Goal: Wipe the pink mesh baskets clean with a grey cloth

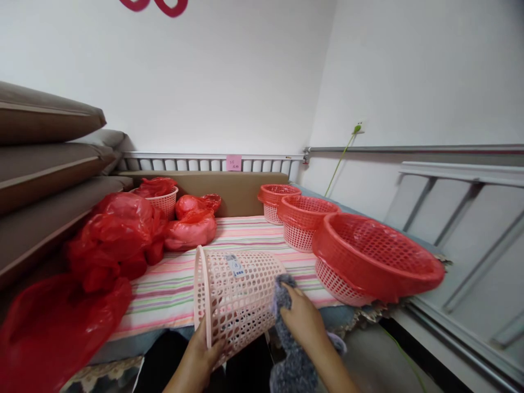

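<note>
A pink perforated plastic basket [245, 284] lies tilted on its side over my lap, its open rim facing left and a small label on its upper side. My left hand [204, 349] grips the rim low on the left, the fingers partly behind the holes. In my right hand [301, 316] is a grey fuzzy cloth [292, 355], bunched against the base end of the basket and hanging down below my wrist.
Three baskets lined with red plastic bags [368, 254] stand along the right. Red bags [118, 234] and another pink basket [164, 203] are heaped at left on the striped cloth [176, 284], beside stacked cushions [49, 169]. A radiator [458, 218] lines the right wall.
</note>
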{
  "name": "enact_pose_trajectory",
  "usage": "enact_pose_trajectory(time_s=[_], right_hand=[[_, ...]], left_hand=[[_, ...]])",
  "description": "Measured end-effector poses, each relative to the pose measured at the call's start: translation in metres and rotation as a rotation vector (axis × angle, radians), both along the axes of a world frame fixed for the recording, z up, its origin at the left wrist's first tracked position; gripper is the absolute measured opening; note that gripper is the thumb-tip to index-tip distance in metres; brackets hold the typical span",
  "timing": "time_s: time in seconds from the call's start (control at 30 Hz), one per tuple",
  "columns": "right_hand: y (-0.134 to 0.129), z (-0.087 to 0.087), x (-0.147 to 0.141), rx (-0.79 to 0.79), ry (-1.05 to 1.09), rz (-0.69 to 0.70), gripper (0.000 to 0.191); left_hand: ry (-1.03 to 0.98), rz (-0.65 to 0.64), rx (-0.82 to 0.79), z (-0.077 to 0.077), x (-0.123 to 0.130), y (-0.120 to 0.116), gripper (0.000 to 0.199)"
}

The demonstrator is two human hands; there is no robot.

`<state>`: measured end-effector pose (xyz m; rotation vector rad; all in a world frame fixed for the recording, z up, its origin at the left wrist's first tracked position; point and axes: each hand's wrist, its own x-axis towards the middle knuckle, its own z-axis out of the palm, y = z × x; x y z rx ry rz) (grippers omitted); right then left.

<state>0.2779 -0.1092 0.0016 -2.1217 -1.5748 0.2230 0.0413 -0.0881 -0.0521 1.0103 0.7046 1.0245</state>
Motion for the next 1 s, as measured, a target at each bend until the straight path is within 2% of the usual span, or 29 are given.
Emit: enact_pose_trajectory(time_s=[0.03,0.1,0.2,0.3,0.47,0.6,0.73,0.8,0.9,1.0], right_hand=[[0.002,0.003,0.007,-0.001,0.007,-0.043,0.060],[0.005,0.014,0.005,0.058,0.018,-0.033,0.060],[0.007,0.035,-0.024,0.203,0.012,0.142,0.064],[0.014,0.046,-0.057,0.216,0.014,0.286,0.067],[0.023,0.034,-0.075,0.141,0.121,0.336,0.065],[0.011,0.025,-0.076,0.135,0.170,0.334,0.066],[-0.015,0.038,-0.071,0.005,0.239,0.489,0.063],[-0.023,0.048,-0.065,-0.003,0.292,0.547,0.062],[-0.020,0.059,-0.056,0.111,0.332,0.446,0.072],[0.002,0.059,-0.057,0.149,0.333,0.346,0.078]], left_hand=[[0.006,-0.005,0.000,0.001,0.000,0.000,0.105],[0.021,-0.014,0.002,0.004,0.001,-0.001,0.104],[0.033,-0.029,-0.001,0.011,0.000,-0.002,0.099],[0.025,-0.014,0.000,0.016,0.001,-0.003,0.095],[0.031,0.037,-0.021,0.014,0.005,-0.004,0.098],[0.038,0.007,-0.001,0.011,0.005,-0.007,0.101],[0.057,0.006,0.000,0.011,0.002,-0.007,0.095],[0.057,0.007,0.004,0.009,0.001,-0.004,0.091],[-0.012,-0.057,0.059,0.001,0.002,0.001,0.088],[-0.022,-0.069,0.075,-0.006,0.003,0.003,0.086]])
